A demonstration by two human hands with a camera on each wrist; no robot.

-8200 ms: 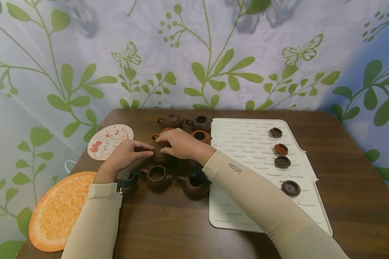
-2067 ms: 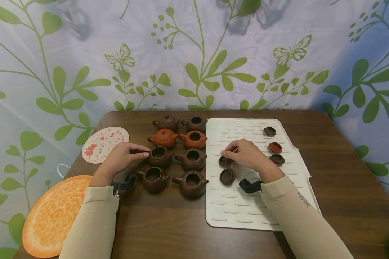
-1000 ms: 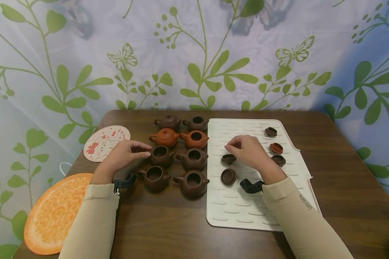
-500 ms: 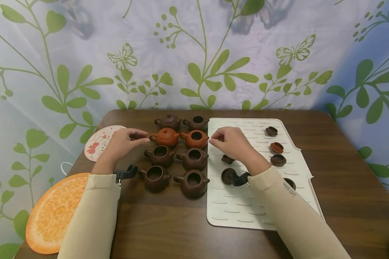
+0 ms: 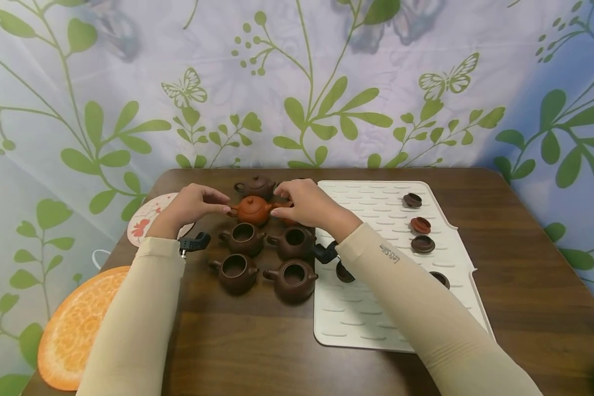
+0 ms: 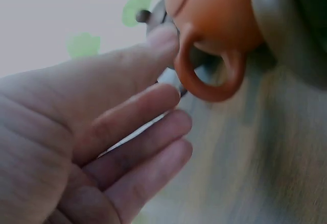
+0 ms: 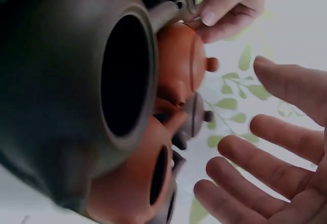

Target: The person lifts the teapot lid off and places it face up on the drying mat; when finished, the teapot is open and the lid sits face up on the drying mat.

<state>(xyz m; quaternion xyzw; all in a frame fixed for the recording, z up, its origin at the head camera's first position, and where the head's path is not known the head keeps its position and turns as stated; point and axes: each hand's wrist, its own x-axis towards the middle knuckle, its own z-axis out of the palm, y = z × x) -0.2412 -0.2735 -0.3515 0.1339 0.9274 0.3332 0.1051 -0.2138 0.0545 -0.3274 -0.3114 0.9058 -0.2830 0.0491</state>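
My left hand (image 5: 190,206), fingers held out and thumb apart, is right by the handle of the lidded orange teapot (image 5: 251,213). The left wrist view shows the thumb tip close to the looped handle (image 6: 212,91) and nothing in the grasp. Over the lidless orange teapot (image 7: 127,198) hovers my right hand (image 5: 309,204), which mostly hides it in the head view. Spread, bare fingers (image 7: 245,157) fill the right of the right wrist view. Nearer me stand lidless dark brown teapots, among them a round one (image 5: 234,279) and a wider one (image 5: 294,287).
A white ribbed mat (image 5: 361,335) lies on the right, bearing an orange lid (image 5: 420,225) and several brown lids (image 5: 423,243). At the back sits a lidded dark teapot (image 5: 257,187). Left are a rabbit-print mat (image 5: 141,226) and an orange-slice mat (image 5: 86,330).
Since the oldest frame, the third-row left teapot has lost its lid, and two brown lids appeared on the mat's left part. Lately the right hand moved left from the mat; the left hand moved back.
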